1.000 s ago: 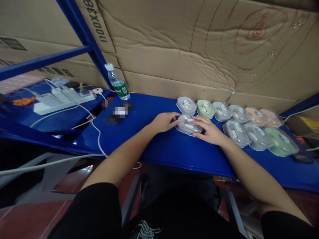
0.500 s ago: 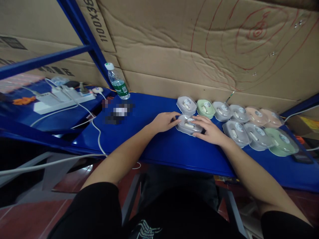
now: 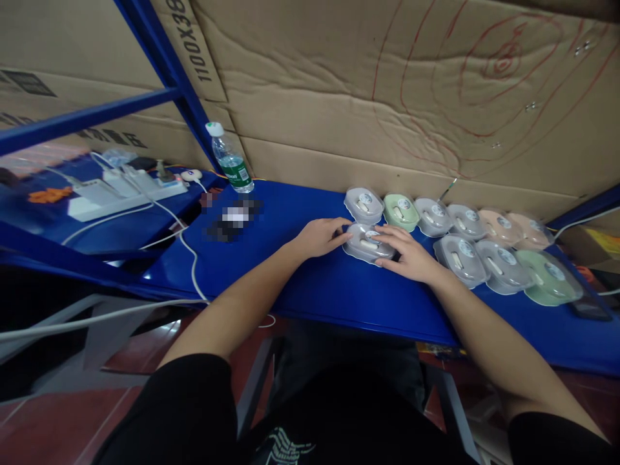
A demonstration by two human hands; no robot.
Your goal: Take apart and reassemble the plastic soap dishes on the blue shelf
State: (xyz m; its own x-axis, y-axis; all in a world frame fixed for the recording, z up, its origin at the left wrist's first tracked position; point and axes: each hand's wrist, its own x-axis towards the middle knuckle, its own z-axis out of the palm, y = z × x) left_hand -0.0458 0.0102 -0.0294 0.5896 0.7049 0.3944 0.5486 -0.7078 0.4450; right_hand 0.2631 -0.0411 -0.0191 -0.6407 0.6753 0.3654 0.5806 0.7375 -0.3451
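Note:
A grey plastic container (image 3: 369,244) with a clear lid, a small white piece and a round label on top sits on the blue table (image 3: 310,284) in front of me. My left hand (image 3: 323,236) holds its left edge, fingers curved and thumb at the near side. From the right, my right hand (image 3: 405,252) spans the lid and side, its thumb toward the near edge. Just behind stands another grey container (image 3: 364,205), with a green one (image 3: 401,213) beside it. What lies under my fingertips is hidden.
More lidded containers, grey (image 3: 460,259), peach (image 3: 501,226) and green (image 3: 549,278), fill the right side in two rows. A water bottle (image 3: 233,165) stands at the back left, near a blurred dark object (image 3: 232,219). A power strip (image 3: 126,197) with white cables lies farther left.
Both hands keep the same hold on the grey container. The whole view has shifted very slightly; nothing on the table has visibly moved.

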